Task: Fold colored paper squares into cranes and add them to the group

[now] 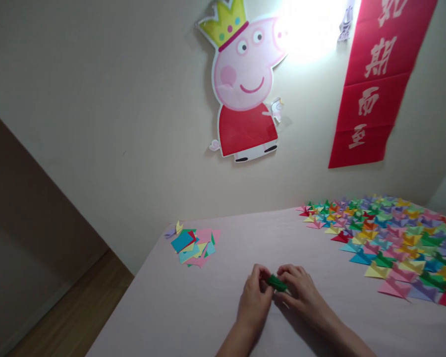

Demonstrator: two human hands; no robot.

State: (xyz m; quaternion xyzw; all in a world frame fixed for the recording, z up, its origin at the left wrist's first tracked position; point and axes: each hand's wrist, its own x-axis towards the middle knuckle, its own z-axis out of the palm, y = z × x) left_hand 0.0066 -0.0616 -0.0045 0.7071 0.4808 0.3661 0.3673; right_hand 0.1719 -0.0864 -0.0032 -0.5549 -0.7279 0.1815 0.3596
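Observation:
My left hand (255, 297) and my right hand (300, 290) meet low in the middle of the view, on a pale pink table (193, 307). Both pinch a small folded piece of green paper (276, 283) that lies between the fingertips, pressed against the tabletop. The fingers of each hand are curled round the paper's ends. A loose stack of flat coloured paper squares (194, 245) lies further back on the left. A wide spread of folded paper shapes (390, 243) in many colours covers the table's right side.
The table's left edge drops to a wooden floor (70, 317). Behind the table, the pale wall carries a cartoon pig cut-out (245, 84) and a red banner (375, 84) with white characters. A bright glare sits high on the wall.

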